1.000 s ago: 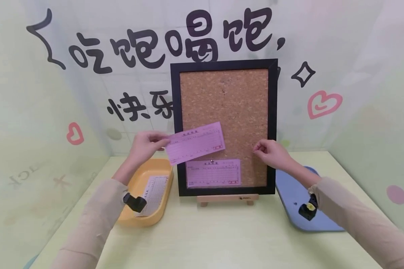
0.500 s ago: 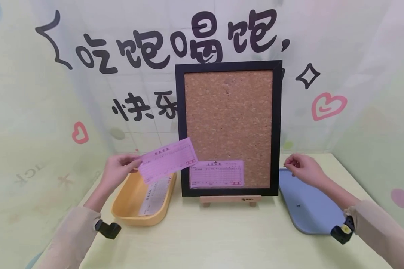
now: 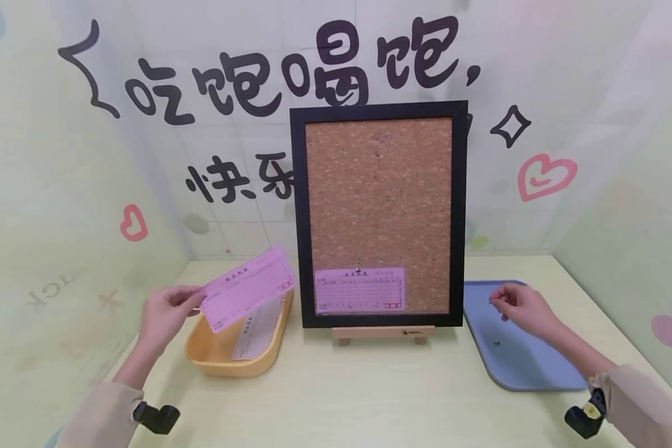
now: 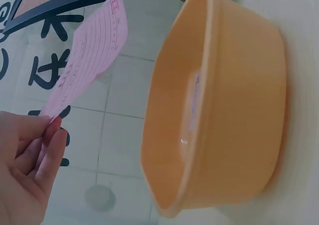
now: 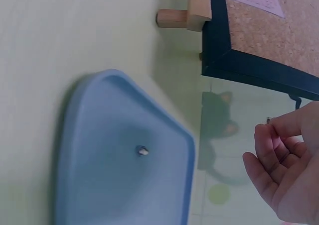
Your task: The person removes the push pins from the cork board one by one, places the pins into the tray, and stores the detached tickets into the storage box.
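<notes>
My left hand (image 3: 169,314) pinches a pink printed slip (image 3: 249,289) by its left end, above the yellow bin (image 3: 193,351). In the left wrist view the slip (image 4: 92,53) bends a little and stands clear of the bin wall (image 4: 244,105). Over the blue tray (image 3: 515,373), my right hand (image 3: 523,308) pinches a small metal pushpin (image 5: 268,120) between thumb and forefinger; only its tip shows. Another silver pushpin (image 5: 143,150) lies in the tray. A second pink slip (image 3: 360,290) is pinned at its top edge to the lower left of the corkboard (image 3: 378,199).
The black-framed corkboard stands upright on a small wooden easel (image 3: 383,331) in the middle of the table (image 3: 358,398). Inside the yellow bin lies a pale printed slip (image 3: 254,333). A wall with large lettering (image 3: 235,84) rises behind the table.
My left hand has carried the pink slip left and down, from in front of the corkboard to over the bin. My right hand has moved right and down from the board to above the tray.
</notes>
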Available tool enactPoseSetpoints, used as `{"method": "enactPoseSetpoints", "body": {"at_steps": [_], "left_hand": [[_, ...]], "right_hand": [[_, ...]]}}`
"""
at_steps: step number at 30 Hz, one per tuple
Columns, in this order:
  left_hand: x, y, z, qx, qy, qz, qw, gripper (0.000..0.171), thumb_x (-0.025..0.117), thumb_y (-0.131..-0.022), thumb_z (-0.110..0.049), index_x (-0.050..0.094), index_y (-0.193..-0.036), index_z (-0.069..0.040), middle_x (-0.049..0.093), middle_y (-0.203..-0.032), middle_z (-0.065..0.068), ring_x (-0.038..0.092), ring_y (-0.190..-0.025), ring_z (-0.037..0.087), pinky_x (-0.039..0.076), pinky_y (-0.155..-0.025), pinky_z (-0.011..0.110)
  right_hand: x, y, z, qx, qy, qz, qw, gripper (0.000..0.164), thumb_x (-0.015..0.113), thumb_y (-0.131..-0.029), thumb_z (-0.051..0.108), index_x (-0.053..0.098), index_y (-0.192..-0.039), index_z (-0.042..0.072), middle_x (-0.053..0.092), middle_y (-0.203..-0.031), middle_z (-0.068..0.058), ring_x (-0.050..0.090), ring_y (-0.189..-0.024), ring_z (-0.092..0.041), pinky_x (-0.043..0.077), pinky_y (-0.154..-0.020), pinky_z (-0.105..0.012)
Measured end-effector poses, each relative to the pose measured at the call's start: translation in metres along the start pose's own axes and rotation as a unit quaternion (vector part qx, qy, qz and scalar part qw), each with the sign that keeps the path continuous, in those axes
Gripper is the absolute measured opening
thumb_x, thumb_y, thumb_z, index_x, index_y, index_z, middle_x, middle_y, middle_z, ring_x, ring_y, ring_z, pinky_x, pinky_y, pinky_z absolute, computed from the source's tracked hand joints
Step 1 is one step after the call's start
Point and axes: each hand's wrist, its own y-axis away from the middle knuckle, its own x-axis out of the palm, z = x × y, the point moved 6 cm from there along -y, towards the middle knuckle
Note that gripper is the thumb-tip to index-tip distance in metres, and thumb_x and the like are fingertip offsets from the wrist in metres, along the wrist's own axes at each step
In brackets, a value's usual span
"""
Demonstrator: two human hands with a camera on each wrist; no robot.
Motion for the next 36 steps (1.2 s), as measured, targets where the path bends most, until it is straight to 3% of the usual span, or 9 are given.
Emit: {"method": "enactPoseSetpoints", "body": {"at_steps": [6,16,26,30,36], "left_hand": [[0.004,0.014,0.019,-0.047,-0.008,-0.03,0.9984,0.022,0.06,-0.085,-0.003,0.062,-0.098,0.015,0.065,-0.086,0.027,0.062,-0.061,0.002,0.053,-0.058,0.018],[0.019,0.024,0.04,-0.114,-0.076,-0.07,0.9881,0.019,0.062,-0.081,-0.004,0.066,-0.092,0.01,0.067,-0.077,0.021,0.061,-0.056,0.011,0.049,-0.048,0.017],[0.034,0.028,0.035,-0.084,-0.111,-0.079,0.9871,0.016,0.061,-0.078,-0.003,0.067,-0.085,0.01,0.066,-0.073,0.021,0.058,-0.052,0.01,0.043,-0.041,0.018],[0.041,0.029,0.035,-0.084,-0.11,-0.063,0.9884,0.017,0.06,-0.077,-0.002,0.067,-0.087,0.011,0.066,-0.074,0.022,0.061,-0.054,0.015,0.044,-0.043,0.018],[0.05,0.03,0.041,-0.102,-0.083,0.025,0.991,0.028,0.066,-0.076,-0.003,0.063,-0.099,0.012,0.065,-0.088,0.026,0.066,-0.066,0.025,0.052,-0.052,0.021]], "right_hand": [[0.008,0.011,-0.02,0.01,-0.016,-0.001,1.0,0.011,0.054,-0.088,0.003,0.058,-0.089,-0.008,0.056,-0.07,-0.01,0.054,-0.055,-0.01,0.045,-0.049,-0.023],[0.014,0.021,-0.041,0.024,-0.011,-0.005,1.0,0.012,0.055,-0.088,0.004,0.058,-0.09,-0.006,0.056,-0.069,-0.008,0.054,-0.056,-0.008,0.044,-0.049,-0.022],[0.02,0.025,-0.055,0.023,-0.006,0.0,1.0,0.008,0.056,-0.085,0.0,0.059,-0.085,-0.007,0.056,-0.066,-0.006,0.048,-0.053,-0.005,0.041,-0.046,-0.022],[0.024,0.025,-0.06,0.016,-0.011,0.007,1.0,0.005,0.057,-0.083,-0.003,0.059,-0.083,-0.007,0.056,-0.065,-0.006,0.046,-0.053,-0.003,0.041,-0.046,-0.022],[0.025,0.026,-0.06,0.013,-0.005,0.021,1.0,0.005,0.057,-0.083,-0.002,0.06,-0.082,-0.006,0.055,-0.065,-0.005,0.046,-0.053,-0.003,0.04,-0.047,-0.022]]}}
